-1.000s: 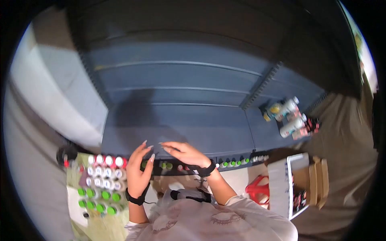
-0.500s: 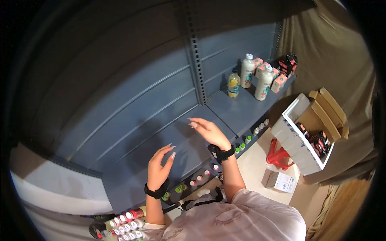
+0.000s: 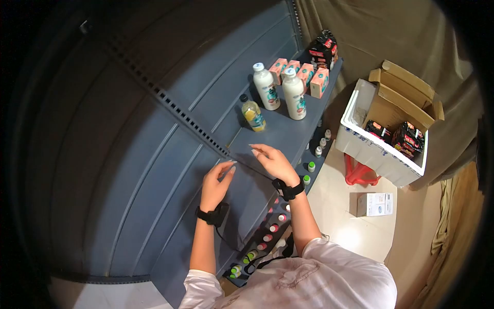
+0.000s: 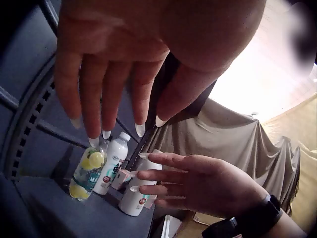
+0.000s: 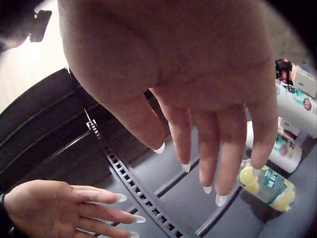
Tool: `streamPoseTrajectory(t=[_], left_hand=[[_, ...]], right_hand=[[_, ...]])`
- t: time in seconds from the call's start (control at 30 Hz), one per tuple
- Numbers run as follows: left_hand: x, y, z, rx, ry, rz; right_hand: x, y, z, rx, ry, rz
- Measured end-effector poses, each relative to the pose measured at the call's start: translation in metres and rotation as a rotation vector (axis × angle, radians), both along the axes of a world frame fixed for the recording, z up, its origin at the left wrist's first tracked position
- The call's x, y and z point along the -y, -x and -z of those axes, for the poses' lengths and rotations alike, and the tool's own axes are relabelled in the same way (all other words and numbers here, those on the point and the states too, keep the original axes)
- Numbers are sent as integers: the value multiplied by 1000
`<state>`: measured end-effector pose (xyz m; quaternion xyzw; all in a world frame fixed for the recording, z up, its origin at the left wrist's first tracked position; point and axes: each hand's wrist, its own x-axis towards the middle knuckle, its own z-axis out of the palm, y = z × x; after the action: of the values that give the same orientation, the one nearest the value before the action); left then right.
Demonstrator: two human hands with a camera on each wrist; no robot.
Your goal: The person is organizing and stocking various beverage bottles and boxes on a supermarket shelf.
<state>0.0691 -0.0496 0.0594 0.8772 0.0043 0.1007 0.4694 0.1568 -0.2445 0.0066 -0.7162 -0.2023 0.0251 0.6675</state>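
Note:
My left hand (image 3: 214,186) hovers over the grey shelf with its fingers extended and holds nothing. To its right, my right hand (image 3: 275,166) is also held out with relaxed, straight fingers and nothing in it. Just beyond the right hand stands a clear bottle with a yellow lemon pattern and a dark cap (image 3: 252,114). Behind it are two white bottles, the left one (image 3: 266,87) and the right one (image 3: 295,95), both upright. In the left wrist view, the left fingertips overlap the lemon bottle (image 4: 88,173).
Several pink boxes (image 3: 319,82) and black-and-red packs (image 3: 324,50) stand at the shelf's far end. Small bottles line a lower level (image 3: 274,227). At right, a white foam box (image 3: 381,159) holds a carton and packs, above a red stool (image 3: 360,172). A small white box (image 3: 380,204) lies on the floor.
The view has swung right along the shelf, bringing the bottles and foam box nearer the middle. Both hands have moved with it toward the lemon bottle, staying empty.

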Motion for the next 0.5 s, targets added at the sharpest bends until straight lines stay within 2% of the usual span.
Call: streamPoseTrajectory(t=[0.17,0.3,0.33,0.43,0.5], left_hand=[[11,-78,26,-159,93,48],[13,-139,57,-69,-34,12],[10,-155,66,-86,37,36],[11,-192,88,44,-32,-73],[5,-216,97,37,-92,-117]], right_hand=[[25,-31,24,-28,-3,84],[44,-50,31,-23,16,143],[48,-55,33,-23,19,151],[59,-68,39,-25,18,178],[67,-76,42,-44,26,179]])
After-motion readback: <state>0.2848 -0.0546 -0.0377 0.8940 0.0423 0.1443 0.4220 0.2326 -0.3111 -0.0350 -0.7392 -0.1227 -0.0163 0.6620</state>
